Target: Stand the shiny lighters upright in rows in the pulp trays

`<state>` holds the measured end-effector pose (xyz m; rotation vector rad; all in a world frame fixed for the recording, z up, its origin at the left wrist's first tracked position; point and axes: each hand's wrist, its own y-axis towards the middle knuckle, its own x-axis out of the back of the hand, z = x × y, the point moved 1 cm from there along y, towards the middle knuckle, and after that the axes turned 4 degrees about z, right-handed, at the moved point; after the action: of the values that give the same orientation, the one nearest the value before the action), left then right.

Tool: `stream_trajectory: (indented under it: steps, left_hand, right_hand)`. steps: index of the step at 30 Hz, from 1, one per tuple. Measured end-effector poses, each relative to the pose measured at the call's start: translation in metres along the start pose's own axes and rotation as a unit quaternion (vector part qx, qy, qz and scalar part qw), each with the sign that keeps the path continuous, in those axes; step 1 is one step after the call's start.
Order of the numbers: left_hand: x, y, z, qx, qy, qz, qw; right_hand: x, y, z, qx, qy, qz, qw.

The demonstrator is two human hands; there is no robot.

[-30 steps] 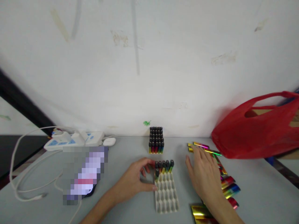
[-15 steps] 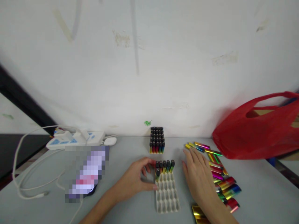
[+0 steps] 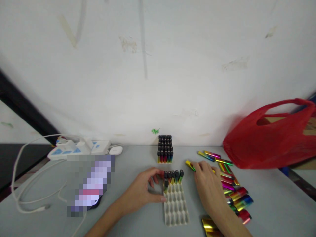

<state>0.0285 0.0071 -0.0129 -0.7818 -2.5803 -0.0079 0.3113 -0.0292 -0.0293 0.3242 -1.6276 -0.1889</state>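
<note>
A pale moulded tray point(image 3: 175, 207) with rows of small hollows lies in front of me. Several black-topped, metallic coloured batteries point(image 3: 173, 176) stand in its far row, and one more is behind them at the left edge. My left hand point(image 3: 140, 187) is curved along the tray's left side, index finger at the far corner and thumb lower down, steadying it. Right of the tray, my right hand point(image 3: 209, 184) pinches a shiny yellow-green battery point(image 3: 189, 165), which juts out leftward from the fingers. That battery's other end is hidden by the hand.
A block of upright batteries point(image 3: 165, 149) stands near the wall. Loose shiny batteries point(image 3: 228, 184) lie scattered at right, with a gold piece point(image 3: 209, 225) at the near edge. A red bag point(image 3: 266, 141) sits far right. A phone point(image 3: 93, 184), power strip point(image 3: 79, 149) and white cables occupy the left.
My right hand has picked up a yellow-green battery from the loose ones and drawn it left and nearer, its fingers now curled. My left hand stays at the tray.
</note>
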Motion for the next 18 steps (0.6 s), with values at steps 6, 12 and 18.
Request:
stream_trajectory:
  steps: [6,12,18]
  left_hand:
    - [0.002,-0.002,-0.005,-0.027,-0.015,0.011,0.999]
    - [0.003,0.000,0.002,-0.048,-0.109,-0.007,0.993]
    - [0.001,0.009,0.014,-0.046,-0.172,-0.077,0.981]
  right_hand:
    - [-0.002,0.002,-0.003,0.022,0.022,0.007,0.999]
    - [-0.003,0.002,0.000,0.020,0.046,0.001,0.999]
    - [-0.003,0.003,-0.002,-0.016,0.128,-0.032,0.991]
